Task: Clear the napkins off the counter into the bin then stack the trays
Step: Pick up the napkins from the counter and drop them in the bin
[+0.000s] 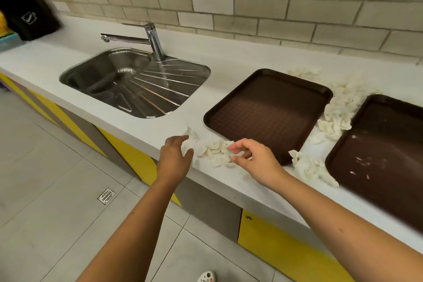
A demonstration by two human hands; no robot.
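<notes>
I judge the job barely started: crumpled napkins (217,153) lie at the near edge of the counter (68,57), more between and behind the two brown trays (267,112), which sit side by side, unstacked. My left hand (176,155) is spread and loose beside a small scrap. My right hand (254,162) curls over the near pile; I cannot tell whether it pinches anything yet. No bin shows, and the right tray is cut off.

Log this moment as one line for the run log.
phase: clearing | left hand: open at napkin | right hand: open at napkin pile | trays: two, unstacked
</notes>
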